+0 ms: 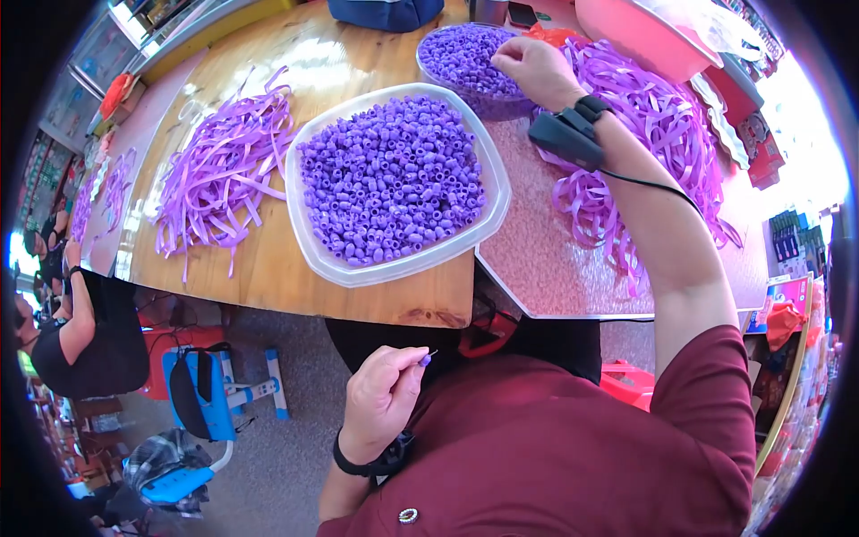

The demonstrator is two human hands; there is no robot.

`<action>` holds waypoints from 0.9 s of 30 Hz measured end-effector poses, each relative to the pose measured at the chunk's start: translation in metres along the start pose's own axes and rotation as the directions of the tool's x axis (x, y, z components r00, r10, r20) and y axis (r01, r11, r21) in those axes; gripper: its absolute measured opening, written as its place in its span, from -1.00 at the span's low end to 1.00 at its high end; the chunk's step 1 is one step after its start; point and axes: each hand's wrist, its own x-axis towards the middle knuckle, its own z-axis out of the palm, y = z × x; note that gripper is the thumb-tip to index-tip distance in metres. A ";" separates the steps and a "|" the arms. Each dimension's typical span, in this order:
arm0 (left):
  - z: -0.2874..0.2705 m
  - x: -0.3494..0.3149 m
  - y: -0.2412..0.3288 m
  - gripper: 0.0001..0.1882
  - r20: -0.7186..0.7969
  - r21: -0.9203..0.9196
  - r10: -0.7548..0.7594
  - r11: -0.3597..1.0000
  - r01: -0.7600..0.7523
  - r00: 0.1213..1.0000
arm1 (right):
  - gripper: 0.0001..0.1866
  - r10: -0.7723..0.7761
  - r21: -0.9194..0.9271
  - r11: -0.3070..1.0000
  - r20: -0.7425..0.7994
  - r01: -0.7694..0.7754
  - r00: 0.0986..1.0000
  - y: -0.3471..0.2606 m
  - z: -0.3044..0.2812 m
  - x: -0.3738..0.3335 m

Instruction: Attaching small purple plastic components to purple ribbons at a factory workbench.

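My left hand is held low near my chest, below the table edge, its thumb and forefinger pinched on a small purple bead on a thin needle or thread. My right hand reaches far across the table with its fingers bent into a round clear bowl of purple beads; whether it grips any bead is hidden. A dark device is strapped to that wrist, with a cable running down the forearm. Closer to me sits a large clear tray heaped with purple beads.
Loose purple ribbon strips lie in a pile at the left and another under my right arm. A pink tub stands at the back right. Another person sits at far left. A blue stool stands on the floor below.
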 end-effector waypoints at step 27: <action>0.061 0.040 0.066 -0.79 0.036 -0.118 0.240 0.965 -0.235 0.970 | -0.78 0.051 0.819 -0.138 0.567 -0.557 0.822 -0.096 -0.067 -0.264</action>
